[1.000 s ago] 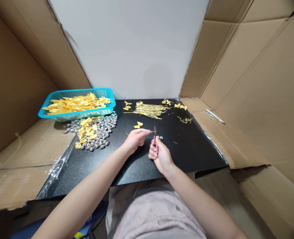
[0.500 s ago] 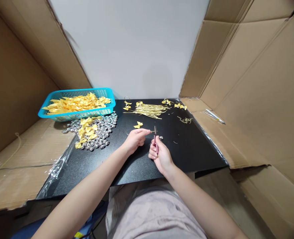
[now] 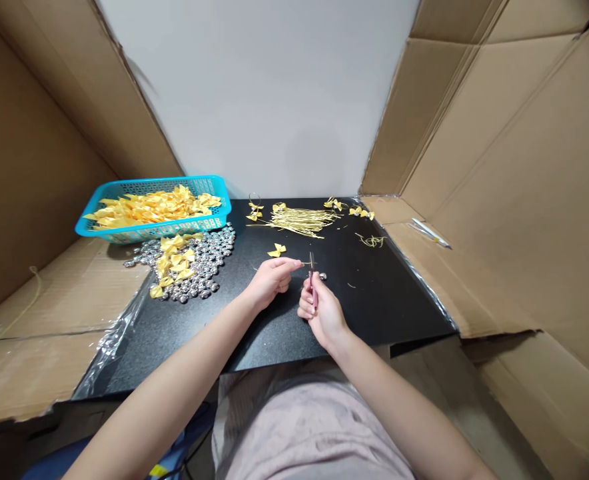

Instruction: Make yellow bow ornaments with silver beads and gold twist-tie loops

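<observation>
My left hand (image 3: 273,280) pinches a thin yellow cord (image 3: 305,264), its end sticking out to the right of the fingertips. In my right hand (image 3: 324,312) is a pair of small scissors (image 3: 314,293) with pinkish handles, the blades pointing away from me. The cord's end lies at the blades. A small silver bead (image 3: 323,276) rests on the table just beyond my right hand. Behind my left hand lies a yellow bow (image 3: 277,251). Farther back is a bundle of yellow cords (image 3: 302,222).
At the left, a blue basket (image 3: 104,232) holds many yellow bows. Silver beads (image 3: 219,247) spread before it, with several bows on top. Bows with bead loops line the table's back edge. Cord scraps (image 3: 372,241) lie at right; a white pen-like tool (image 3: 430,233) lies on the cardboard.
Almost nothing differs. Both hands, the cord and the scissors keep the same place; the scissor blades look slightly wider apart or shifted, too small to be sure.
</observation>
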### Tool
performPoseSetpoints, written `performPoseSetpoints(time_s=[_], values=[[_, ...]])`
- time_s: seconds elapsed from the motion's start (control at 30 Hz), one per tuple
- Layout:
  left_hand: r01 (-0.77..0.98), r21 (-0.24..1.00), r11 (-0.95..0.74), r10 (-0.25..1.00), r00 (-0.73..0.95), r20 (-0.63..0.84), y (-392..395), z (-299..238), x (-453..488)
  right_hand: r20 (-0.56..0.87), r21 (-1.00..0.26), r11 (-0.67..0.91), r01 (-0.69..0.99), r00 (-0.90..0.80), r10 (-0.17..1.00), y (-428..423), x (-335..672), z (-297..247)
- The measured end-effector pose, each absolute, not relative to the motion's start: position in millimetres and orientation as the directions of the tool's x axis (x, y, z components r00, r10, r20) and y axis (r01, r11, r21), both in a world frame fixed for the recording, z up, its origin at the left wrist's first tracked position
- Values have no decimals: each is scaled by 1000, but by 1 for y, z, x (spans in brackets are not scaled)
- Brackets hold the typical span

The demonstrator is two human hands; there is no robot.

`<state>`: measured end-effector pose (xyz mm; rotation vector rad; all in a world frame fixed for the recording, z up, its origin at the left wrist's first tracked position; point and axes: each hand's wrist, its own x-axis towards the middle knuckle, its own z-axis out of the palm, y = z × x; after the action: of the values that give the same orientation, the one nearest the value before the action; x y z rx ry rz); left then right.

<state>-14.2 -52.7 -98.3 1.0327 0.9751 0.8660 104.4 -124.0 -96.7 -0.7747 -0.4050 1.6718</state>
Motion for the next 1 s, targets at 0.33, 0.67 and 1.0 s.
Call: performPoseSetpoints(time_s=[0.33, 0.67, 1.0], values=[[-98, 951, 293, 913, 324, -248, -52, -98, -14, -283, -641, -231, -732, -55, 958, -124, 104, -97], [-76, 940, 332, 906, 302, -296, -54, -94, -13, -255, -660, -184, -728, -14, 967, -124, 108, -98], [-117, 924, 365, 908, 264, -325, -54, -92, -12, -193, -836, -140, -531, 45, 980, -70, 183, -73]])
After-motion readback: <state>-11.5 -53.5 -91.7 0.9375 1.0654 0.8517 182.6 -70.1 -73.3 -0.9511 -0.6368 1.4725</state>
